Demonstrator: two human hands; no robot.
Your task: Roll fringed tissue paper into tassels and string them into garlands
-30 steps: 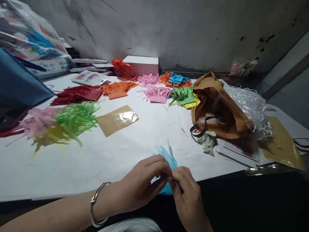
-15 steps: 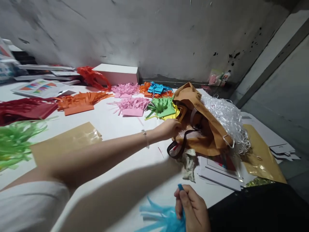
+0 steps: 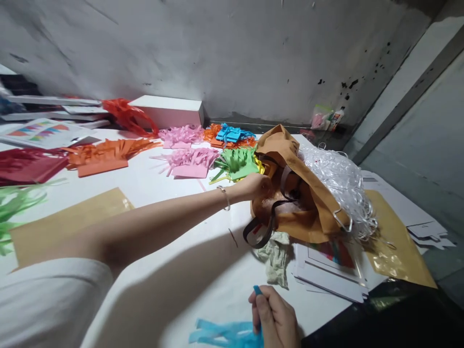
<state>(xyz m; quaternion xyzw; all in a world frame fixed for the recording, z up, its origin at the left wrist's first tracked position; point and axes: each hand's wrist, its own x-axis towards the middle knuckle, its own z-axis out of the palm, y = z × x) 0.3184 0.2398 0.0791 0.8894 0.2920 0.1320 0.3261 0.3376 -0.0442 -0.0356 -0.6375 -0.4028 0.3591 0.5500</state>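
Note:
My left hand (image 3: 256, 186) reaches across the white table (image 3: 203, 261) and its closed fingers grip the rim of an open brown bag (image 3: 308, 203), pulling it open. A silver bracelet (image 3: 225, 197) circles that wrist. Near the table's front edge my right hand (image 3: 273, 316) is closed on a blue fringed paper piece (image 3: 226, 333), whose cut strips trail to the left.
A mass of clear plastic loops (image 3: 340, 188) spills from the bag. Fringed papers lie behind: green (image 3: 237, 162), pink (image 3: 190, 162), orange (image 3: 105, 154), red (image 3: 29, 164), blue (image 3: 232, 133). A white box (image 3: 168, 110), gold sheets (image 3: 395, 241), white card stacks (image 3: 329, 270) and a crumpled cloth (image 3: 275, 256) lie about.
My left hand let go of the blue fringe and stretched out to the brown bag, taking hold of its rim. My right hand kept the blue fringe near the table's edge.

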